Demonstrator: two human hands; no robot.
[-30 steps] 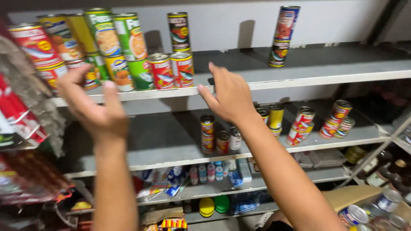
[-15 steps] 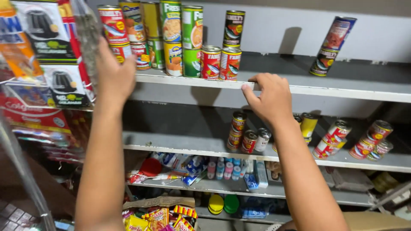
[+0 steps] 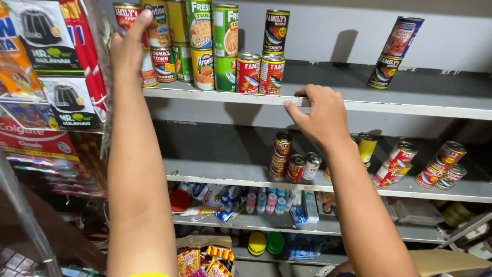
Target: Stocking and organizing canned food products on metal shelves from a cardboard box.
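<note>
Both hands have climbed since a second ago; left hand (image 3: 128,48) now has its fingers wrapped on a red-labelled tin can (image 3: 126,15); right hand (image 3: 320,115) rests its loosely spread fingers on the grey top shelf (image 3: 410,107) edge, gripping nothing.

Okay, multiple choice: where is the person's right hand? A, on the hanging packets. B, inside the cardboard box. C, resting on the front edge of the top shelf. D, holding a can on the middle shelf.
C: the right hand has its fingers over the front edge of the top shelf, holding no can.
</note>
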